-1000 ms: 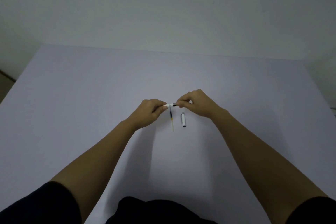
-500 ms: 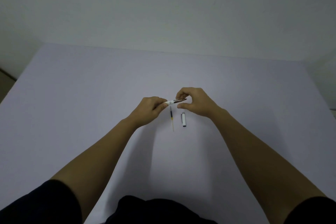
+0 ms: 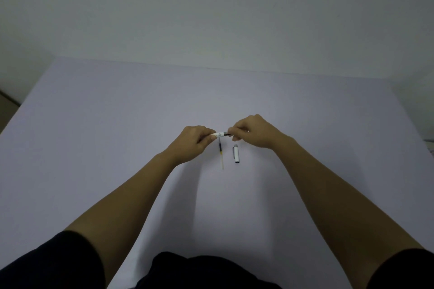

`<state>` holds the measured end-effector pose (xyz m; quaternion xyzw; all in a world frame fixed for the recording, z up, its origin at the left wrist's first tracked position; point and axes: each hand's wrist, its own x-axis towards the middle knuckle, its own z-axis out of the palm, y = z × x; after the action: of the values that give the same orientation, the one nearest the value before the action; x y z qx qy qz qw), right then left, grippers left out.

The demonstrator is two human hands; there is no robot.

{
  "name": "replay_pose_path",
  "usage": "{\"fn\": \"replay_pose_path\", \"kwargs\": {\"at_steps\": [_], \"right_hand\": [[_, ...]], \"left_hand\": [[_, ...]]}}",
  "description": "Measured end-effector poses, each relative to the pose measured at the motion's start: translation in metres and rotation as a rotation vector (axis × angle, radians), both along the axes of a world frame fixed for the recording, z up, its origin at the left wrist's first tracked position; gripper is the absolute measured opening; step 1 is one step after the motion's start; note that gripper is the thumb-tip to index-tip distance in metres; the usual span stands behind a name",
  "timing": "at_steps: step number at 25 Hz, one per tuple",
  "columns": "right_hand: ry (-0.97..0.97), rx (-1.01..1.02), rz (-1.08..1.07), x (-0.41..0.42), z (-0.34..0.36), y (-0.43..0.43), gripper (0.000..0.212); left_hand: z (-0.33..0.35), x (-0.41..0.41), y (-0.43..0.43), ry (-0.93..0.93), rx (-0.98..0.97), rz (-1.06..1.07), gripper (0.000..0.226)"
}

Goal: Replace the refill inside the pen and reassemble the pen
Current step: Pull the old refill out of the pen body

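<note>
My left hand [image 3: 193, 142] grips the white pen barrel [image 3: 218, 134], held level above the table. My right hand [image 3: 252, 131] pinches the dark tip section [image 3: 226, 134] at the barrel's right end; most of the tip is hidden by my fingers. Below the hands, a thin refill [image 3: 221, 152] with a black upper part and a yellowish tail lies on the table, pointing towards me. Just right of it lies the white pen cap [image 3: 236, 153] with its clip.
A pale lilac table [image 3: 117, 136] fills the view, with a plain wall behind its far edge. My dark clothing shows at the bottom of the frame.
Half a second ago my right fingers were spread off the pen's dark tip. Now they are closed on it again, as a second ago. The refill and cap have not moved.
</note>
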<state>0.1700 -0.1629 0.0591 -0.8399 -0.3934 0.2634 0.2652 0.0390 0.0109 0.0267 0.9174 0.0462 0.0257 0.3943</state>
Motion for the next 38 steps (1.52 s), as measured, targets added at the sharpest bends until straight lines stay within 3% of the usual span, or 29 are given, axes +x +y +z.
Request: {"fn": "replay_pose_path", "kwargs": {"at_steps": [3,5,9,12,14,18,21,25,27,30,35,38], "right_hand": [[0.003,0.102,0.005,0.0002,0.0016,-0.0004,0.012],[0.010,0.172,-0.015,-0.0009,0.0027,-0.0007,0.021],[0.008,-0.004,-0.025,0.0017,0.0019,0.0007,0.029],[0.012,0.117,-0.029,0.0001,0.0042,0.0004,0.010],[0.011,0.188,-0.023,-0.0022,0.0053,0.0010,0.015],[0.028,0.031,-0.058,-0.0014,0.0054,0.0038,0.024],[0.033,0.103,-0.040,-0.0013,0.0060,0.0027,0.008],[0.042,0.101,-0.058,-0.0046,0.0081,0.0020,0.021],[0.019,0.048,-0.060,-0.0016,0.0069,0.0037,0.019],[0.029,0.142,-0.040,-0.0026,0.0081,0.0039,0.008],[0.039,0.067,-0.088,-0.0023,0.0069,0.0017,0.020],[0.023,0.123,-0.103,-0.0001,0.0078,0.0003,0.007]], "left_hand": [[-0.0001,0.0005,-0.0018,-0.002,0.003,0.008,0.026],[0.0007,0.0015,-0.0014,-0.004,0.003,0.019,0.027],[0.0015,0.0006,0.0000,-0.009,0.006,0.013,0.027],[0.0012,0.0008,-0.0006,-0.005,-0.007,0.029,0.030],[0.0013,0.0010,-0.0004,-0.003,-0.018,0.043,0.031],[0.0001,-0.0016,0.0012,-0.009,-0.014,0.045,0.032],[-0.0007,-0.0030,-0.0002,-0.008,-0.028,0.051,0.033],[-0.0007,-0.0037,-0.0002,-0.005,-0.034,0.058,0.033],[-0.0006,-0.0039,-0.0003,0.006,-0.035,0.053,0.033],[0.0016,-0.0040,-0.0015,0.007,-0.044,0.065,0.032],[0.0038,-0.0043,-0.0006,-0.005,-0.061,0.060,0.031],[0.0018,-0.0044,-0.0013,-0.013,-0.059,0.065,0.031]]}}
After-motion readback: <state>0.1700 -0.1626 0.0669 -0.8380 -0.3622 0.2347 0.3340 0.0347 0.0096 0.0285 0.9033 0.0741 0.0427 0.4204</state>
